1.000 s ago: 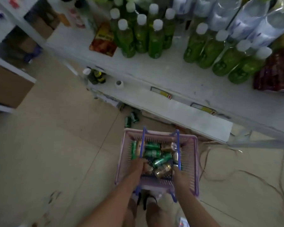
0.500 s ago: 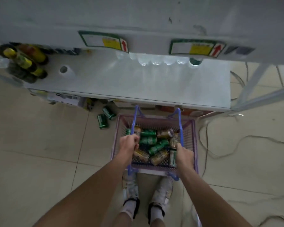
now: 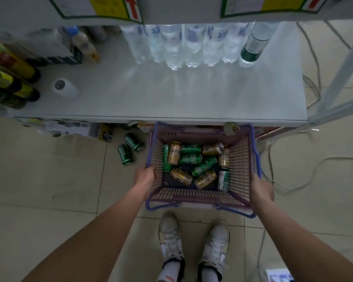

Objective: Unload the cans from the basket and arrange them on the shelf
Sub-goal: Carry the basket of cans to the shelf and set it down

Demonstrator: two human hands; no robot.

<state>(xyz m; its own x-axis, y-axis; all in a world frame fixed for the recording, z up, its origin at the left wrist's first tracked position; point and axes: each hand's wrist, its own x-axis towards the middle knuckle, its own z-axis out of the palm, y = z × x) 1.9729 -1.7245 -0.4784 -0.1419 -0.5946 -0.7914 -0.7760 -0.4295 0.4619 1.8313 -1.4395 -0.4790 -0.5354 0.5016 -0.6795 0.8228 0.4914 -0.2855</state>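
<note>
As cans (image 3: 194, 159) crowd basket (image 3: 240, 159), colours mix — green, gold.

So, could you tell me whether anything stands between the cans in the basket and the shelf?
Nothing visible does: the cans lie in an open-topped basket, and the shelf shows bare surface before the water bottles. Left hand and right hand grip its sides.

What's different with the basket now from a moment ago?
The handles have dropped outward from the middle; the left hand and right hand now hold the basket by its sides. The cans stay inside; two floor cans still lie there.
</note>
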